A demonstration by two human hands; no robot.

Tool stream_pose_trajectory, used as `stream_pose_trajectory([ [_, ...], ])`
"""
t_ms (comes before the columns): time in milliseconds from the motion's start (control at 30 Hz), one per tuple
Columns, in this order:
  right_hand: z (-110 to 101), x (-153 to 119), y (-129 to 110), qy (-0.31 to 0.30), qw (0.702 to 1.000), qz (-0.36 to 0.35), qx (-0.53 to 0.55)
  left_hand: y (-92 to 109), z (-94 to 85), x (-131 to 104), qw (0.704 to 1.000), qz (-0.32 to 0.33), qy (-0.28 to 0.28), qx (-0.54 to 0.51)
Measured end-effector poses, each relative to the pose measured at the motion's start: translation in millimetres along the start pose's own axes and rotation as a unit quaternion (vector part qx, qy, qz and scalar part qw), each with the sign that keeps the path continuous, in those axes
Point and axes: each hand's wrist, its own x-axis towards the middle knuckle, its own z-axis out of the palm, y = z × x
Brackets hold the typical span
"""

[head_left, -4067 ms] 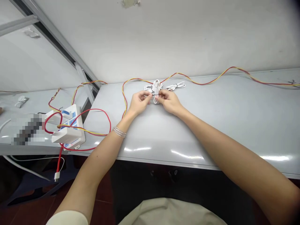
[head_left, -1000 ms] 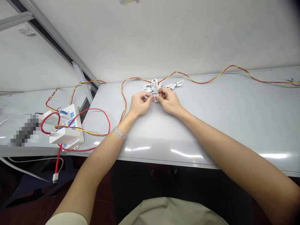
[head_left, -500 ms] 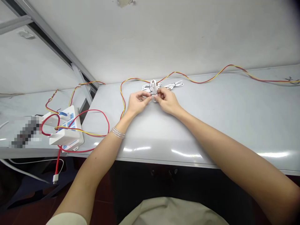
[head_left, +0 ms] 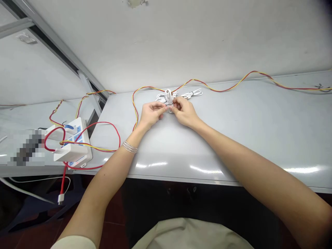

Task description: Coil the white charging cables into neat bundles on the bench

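Observation:
A coiled white cable stands upright between my hands at the back of the grey table, a thin black twist tie around its middle. My left hand pinches thumb against index finger at the left side of the tie. On the right side, my right hand is closed with curled fingers on the cable bundle, partly covering it. What lies exactly between the fingertips is too small to make out. Behind are more bundled white cables, and another tied bundle lies to the right.
A red and yellow twisted wire runs along the back edge by the wall. To the left, a white power strip carries plugged-in adapters and looped red wire. A red cable with a white connector hangs over the front edge.
My left fingers have shifted slightly, the thumb and index finger drawing closer together at the tie. The right hand stays on the cable bundle. The whole view has moved only a little.

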Motion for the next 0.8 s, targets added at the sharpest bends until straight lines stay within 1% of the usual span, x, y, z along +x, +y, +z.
stream_pose_trajectory([
  [100,0.0,-0.1,-0.5,0.002,1.0,-0.012,-0.008,1.7,-2.0,0.5,0.999,-0.025,-0.017,-0.013],
  [267,0.5,-2.8,-3.2,0.016,0.999,-0.036,-0.022,4.6,-5.5,1.6,0.996,-0.063,-0.027,-0.049],
  [400,0.4,-5.0,-4.7,0.017,0.998,-0.049,-0.026,5.2,-8.4,2.0,0.994,-0.087,-0.044,-0.053],
  [500,-0.4,-5.2,-4.8,0.011,0.998,-0.051,-0.024,4.5,-9.1,1.9,0.993,-0.086,-0.056,-0.057],
  [667,-1.9,-3.9,-4.9,0.014,0.999,-0.036,-0.019,2.6,-8.4,1.7,0.993,-0.064,-0.056,-0.083],
  [800,-2.4,-3.5,-5.5,0.008,0.999,-0.041,-0.02,1.7,-7.2,1.3,0.994,-0.054,-0.057,-0.074],
])
